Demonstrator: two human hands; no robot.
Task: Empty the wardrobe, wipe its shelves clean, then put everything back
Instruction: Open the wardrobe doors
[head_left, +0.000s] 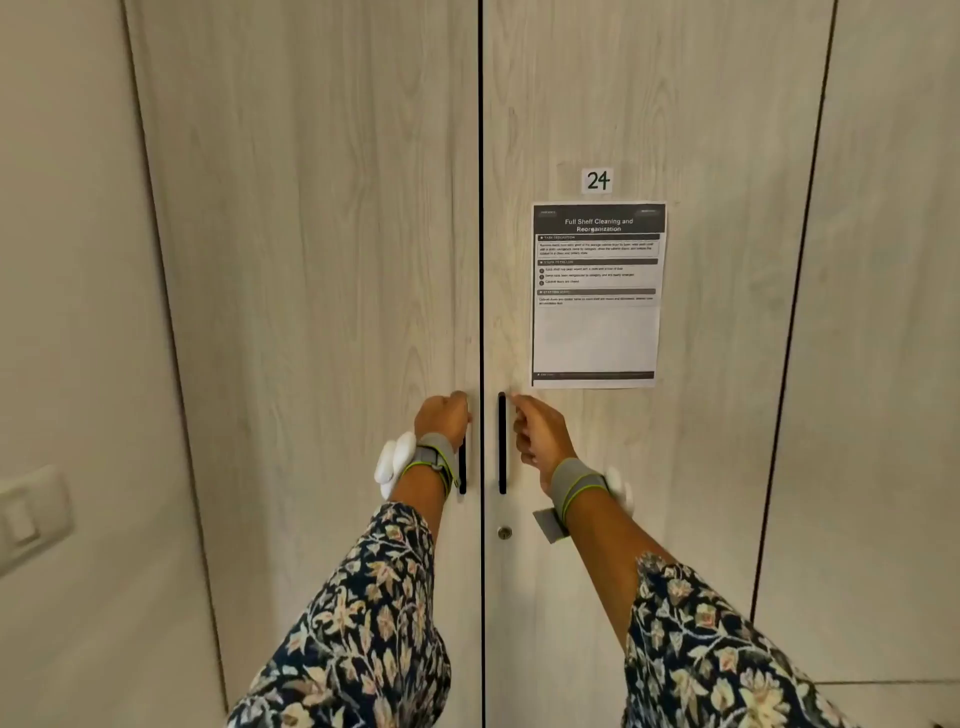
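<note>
A tall wardrobe with two pale wood-grain doors fills the view, both doors closed: the left door (322, 312) and the right door (701, 467). Each door has a black vertical bar handle beside the centre gap. My left hand (442, 415) grips the top of the left handle (462, 475), fingers curled round it. My right hand (537, 434) curls its fingers at the right handle (502, 452), near its upper end. The shelves and contents are hidden behind the doors.
A printed sheet (596, 296) titled "Full Shelf Cleaning and Reorganization" is stuck on the right door under a "24" label (597, 180). A small keyhole (504, 532) sits below the right handle. A wall switch (26, 514) is at the left. Similar panels flank the wardrobe.
</note>
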